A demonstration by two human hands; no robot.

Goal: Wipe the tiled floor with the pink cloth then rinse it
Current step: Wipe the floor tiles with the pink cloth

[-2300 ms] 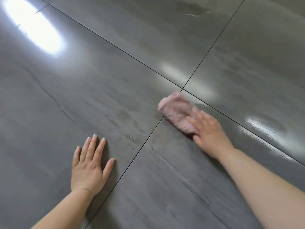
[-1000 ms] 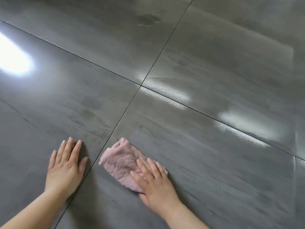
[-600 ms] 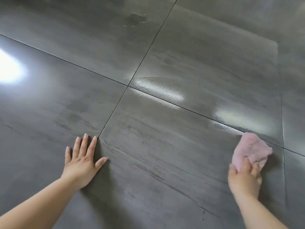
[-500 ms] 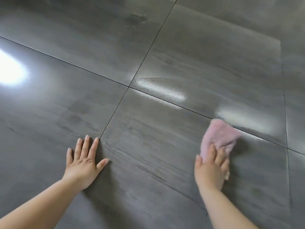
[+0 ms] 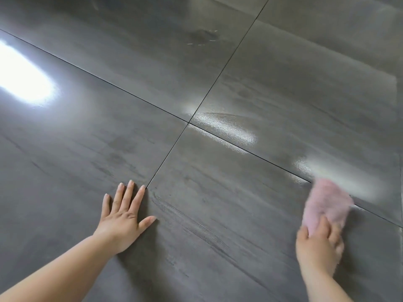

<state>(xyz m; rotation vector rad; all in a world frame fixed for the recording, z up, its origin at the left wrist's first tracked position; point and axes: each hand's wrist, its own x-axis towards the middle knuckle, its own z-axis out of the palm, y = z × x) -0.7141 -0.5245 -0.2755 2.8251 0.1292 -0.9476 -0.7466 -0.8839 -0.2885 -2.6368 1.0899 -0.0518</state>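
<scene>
Pressing the pink cloth (image 5: 325, 201) onto the tiled floor (image 5: 218, 214) with the right hand (image 5: 317, 247), fingers laid over it (edges blurred), down-right of the grout crossing (image 5: 188, 123). Bracing down-left of that crossing on the left hand (image 5: 123, 221), spread flat, empty.

The right hand (image 5: 318, 247) presses pink cloth (image 5: 325, 201) onto floor (image 5: 218, 214).
</scene>
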